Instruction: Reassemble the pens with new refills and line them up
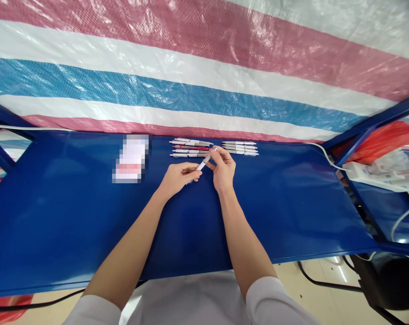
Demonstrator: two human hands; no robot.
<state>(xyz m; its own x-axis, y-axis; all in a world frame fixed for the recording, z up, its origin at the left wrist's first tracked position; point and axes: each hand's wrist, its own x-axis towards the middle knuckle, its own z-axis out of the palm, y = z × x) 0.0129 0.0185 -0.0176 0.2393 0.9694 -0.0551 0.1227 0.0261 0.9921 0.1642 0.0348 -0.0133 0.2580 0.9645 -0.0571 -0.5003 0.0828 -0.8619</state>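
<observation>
Both my hands hold one white pen above the blue table. My left hand is closed round the pen's lower end. My right hand pinches its upper end with the fingertips. Just beyond my hands lie two groups of pens side by side: a left group of several, one of them red, and a right group of several white ones.
A blurred white and pink card or packet lies left of the pens. A striped tarpaulin hangs behind the table. A white cable runs off the right edge toward a power strip on another blue table.
</observation>
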